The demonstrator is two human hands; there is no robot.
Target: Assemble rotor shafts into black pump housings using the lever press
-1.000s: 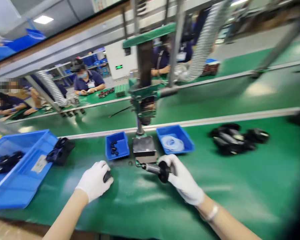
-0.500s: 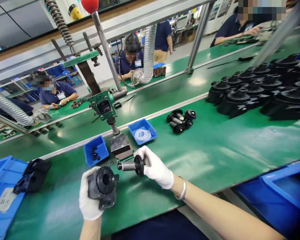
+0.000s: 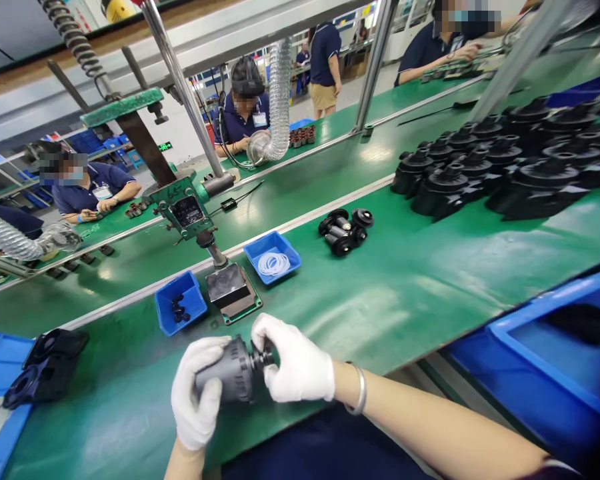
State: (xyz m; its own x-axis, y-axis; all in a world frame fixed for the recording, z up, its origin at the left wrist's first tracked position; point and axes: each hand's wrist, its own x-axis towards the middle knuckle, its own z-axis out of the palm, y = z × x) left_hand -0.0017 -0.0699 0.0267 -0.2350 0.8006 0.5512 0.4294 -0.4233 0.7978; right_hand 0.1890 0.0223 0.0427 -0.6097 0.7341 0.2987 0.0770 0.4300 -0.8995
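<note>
My left hand (image 3: 196,393), in a white glove, is wrapped around a dark grey plastic housing (image 3: 230,373) lying sideways above the green bench. From the housing's right end sticks a narrow black ringed piece (image 3: 260,360). My right hand (image 3: 295,363), also gloved, pinches that end between thumb and fingers. The grey shaft with a black disc that was in this hand is mostly out of sight; how deep it sits in the housing I cannot tell. Beyond the hands stand a blue bin of small black parts (image 3: 180,303) and a blue bin of white rings (image 3: 273,260).
A green hand press (image 3: 187,210) with a metal block base (image 3: 227,285) rises behind the bins. Several shafts with black discs (image 3: 345,232) lie to its right, and rows of black housings (image 3: 445,183) fill the far right. Two black housings (image 3: 45,370) rest by a blue crate (image 3: 0,427). Co-workers sit opposite.
My left hand has turned the housing so its opening points right. My right hand has brought the shaft to it, and the two now meet. The camera view has shifted slightly.
</note>
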